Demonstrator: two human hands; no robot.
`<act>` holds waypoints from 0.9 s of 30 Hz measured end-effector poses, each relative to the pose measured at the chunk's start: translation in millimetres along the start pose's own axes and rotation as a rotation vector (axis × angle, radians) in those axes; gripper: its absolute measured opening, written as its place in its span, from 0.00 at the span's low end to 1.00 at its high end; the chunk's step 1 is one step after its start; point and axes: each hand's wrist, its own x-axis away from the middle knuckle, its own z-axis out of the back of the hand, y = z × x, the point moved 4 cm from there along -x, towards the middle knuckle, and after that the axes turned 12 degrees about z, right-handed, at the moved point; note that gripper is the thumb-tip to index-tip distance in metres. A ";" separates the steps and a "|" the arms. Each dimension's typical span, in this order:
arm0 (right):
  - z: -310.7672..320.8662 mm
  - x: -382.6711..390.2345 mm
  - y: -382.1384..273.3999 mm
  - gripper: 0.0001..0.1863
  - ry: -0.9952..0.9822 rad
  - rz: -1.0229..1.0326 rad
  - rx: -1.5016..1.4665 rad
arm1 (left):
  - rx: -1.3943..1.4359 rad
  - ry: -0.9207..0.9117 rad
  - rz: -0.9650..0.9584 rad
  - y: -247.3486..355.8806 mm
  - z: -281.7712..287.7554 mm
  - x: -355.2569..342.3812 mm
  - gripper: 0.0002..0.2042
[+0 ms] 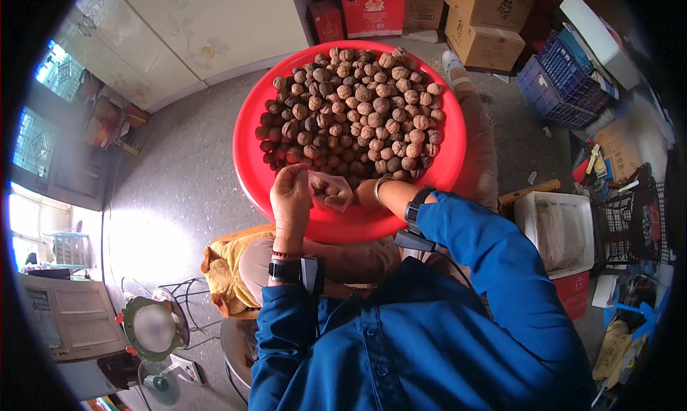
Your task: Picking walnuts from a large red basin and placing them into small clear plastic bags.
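A wide red plastic basin (247,150) stands in front of me, heaped with brown walnuts (365,103). At its near edge my left hand (290,196) pinches the rim of a small clear plastic bag (340,198), which hangs over the basin's near side. Several walnuts lie inside the bag. My right hand (371,193) is beside the bag's right side, low against the near edge of the walnut heap. Its fingers are mostly hidden by the back of the hand and the nuts, so what they grip does not show.
Cardboard boxes (483,35) stand beyond the basin. Blue plastic crates (558,82) are stacked at far right. A white tub (554,228) holding clear plastic sits to my right. On the left are a yellow cloth (240,268) and a round mirror (153,330).
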 end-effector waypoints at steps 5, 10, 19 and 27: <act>7.3 -9.0 -18.2 0.18 0.058 0.042 -0.126 | -0.010 0.037 0.004 -7.3 16.5 1.3 0.07; -4.2 -13.9 -3.6 0.21 0.197 0.075 -0.248 | 0.002 0.014 0.002 -4.6 6.9 -0.8 0.06; 20.3 11.6 -25.9 0.20 0.102 0.038 -0.239 | -0.014 0.040 0.022 -4.9 16.0 1.9 0.07; 81.9 103.2 -28.9 0.16 1.051 -0.335 -0.456 | 0.024 0.002 0.022 -0.4 6.8 2.4 0.07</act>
